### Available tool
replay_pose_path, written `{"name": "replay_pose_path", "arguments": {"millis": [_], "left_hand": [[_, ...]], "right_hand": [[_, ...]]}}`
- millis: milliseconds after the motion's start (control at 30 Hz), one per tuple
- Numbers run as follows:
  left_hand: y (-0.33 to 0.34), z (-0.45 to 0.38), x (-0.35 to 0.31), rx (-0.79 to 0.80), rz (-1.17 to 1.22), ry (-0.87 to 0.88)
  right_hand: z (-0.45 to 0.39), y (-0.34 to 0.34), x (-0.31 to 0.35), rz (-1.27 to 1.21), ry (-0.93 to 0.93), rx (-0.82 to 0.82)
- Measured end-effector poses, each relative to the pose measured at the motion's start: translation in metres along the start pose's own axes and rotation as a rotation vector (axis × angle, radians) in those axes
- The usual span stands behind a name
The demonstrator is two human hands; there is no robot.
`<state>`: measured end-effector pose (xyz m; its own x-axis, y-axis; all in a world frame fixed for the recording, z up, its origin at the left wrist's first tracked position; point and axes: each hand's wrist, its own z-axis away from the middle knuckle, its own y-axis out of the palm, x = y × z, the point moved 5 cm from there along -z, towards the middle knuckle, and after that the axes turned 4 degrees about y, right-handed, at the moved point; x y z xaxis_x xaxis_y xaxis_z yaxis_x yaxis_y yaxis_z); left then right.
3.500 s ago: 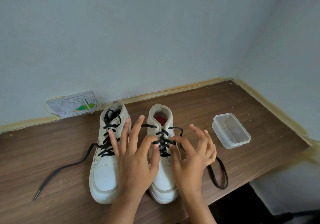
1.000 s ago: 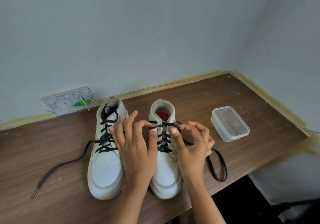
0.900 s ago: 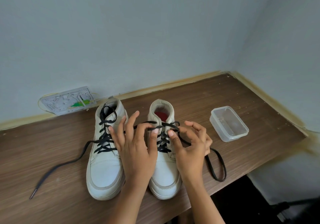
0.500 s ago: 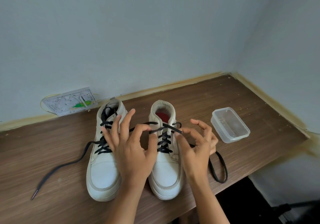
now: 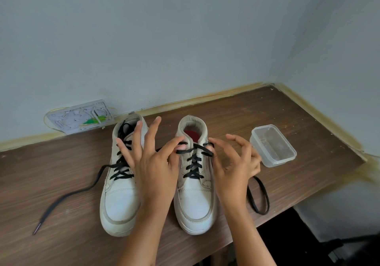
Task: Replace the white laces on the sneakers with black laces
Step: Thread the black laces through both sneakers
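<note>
Two white high-top sneakers stand side by side on the wooden table, toes toward me. The left sneaker (image 5: 121,196) is laced in black, and its loose lace end (image 5: 61,200) trails left across the table. On the right sneaker (image 5: 194,200), a black lace (image 5: 194,163) crosses up to the top eyelets. My left hand (image 5: 153,167) pinches this lace at the upper left eyelet with thumb and forefinger, its other fingers spread over the left sneaker. My right hand (image 5: 236,163) pinches the same lace at the upper right eyelet, fingers curled.
A clear plastic container (image 5: 273,145) sits right of the shoes. The right lace's slack loop (image 5: 261,200) lies near the table's front edge (image 5: 267,218). A clear plastic panel (image 5: 80,115) leans at the back wall. Walls close off the back and right.
Both hands stayed at the top of the right sneaker, working the lace. My left fingers have spread wider, and my right fingers have lifted and opened a little.
</note>
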<state>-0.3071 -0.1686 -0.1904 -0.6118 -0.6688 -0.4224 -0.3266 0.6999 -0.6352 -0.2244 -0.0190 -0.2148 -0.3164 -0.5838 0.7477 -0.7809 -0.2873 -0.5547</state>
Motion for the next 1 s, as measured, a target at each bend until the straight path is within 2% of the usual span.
{"name": "replay_pose_path", "arguments": {"millis": [133,233,300,367,533,800,1000], "left_hand": [[-0.008,-0.003,0.005,-0.088,-0.032,0.0],[-0.018,-0.002,0.02,-0.183,-0.06,-0.101],[-0.021,-0.003,0.025,-0.192,-0.064,-0.14],[-0.019,-0.004,0.021,-0.158,-0.046,-0.091],[-0.008,-0.004,-0.004,-0.029,-0.021,0.095],[-0.009,-0.004,0.007,-0.057,-0.078,-0.002],[-0.01,-0.003,0.004,0.015,-0.079,0.005]], "right_hand": [[-0.002,0.002,0.002,0.005,-0.01,-0.05],[-0.005,-0.011,-0.009,-0.058,0.119,-0.218],[-0.007,-0.016,-0.017,-0.067,0.183,-0.262],[-0.008,-0.013,-0.016,-0.035,0.165,-0.205],[0.0,0.002,0.006,0.091,-0.041,-0.059],[-0.003,-0.006,-0.001,0.035,0.029,-0.167],[-0.002,-0.002,-0.003,0.054,0.017,-0.065]]}}
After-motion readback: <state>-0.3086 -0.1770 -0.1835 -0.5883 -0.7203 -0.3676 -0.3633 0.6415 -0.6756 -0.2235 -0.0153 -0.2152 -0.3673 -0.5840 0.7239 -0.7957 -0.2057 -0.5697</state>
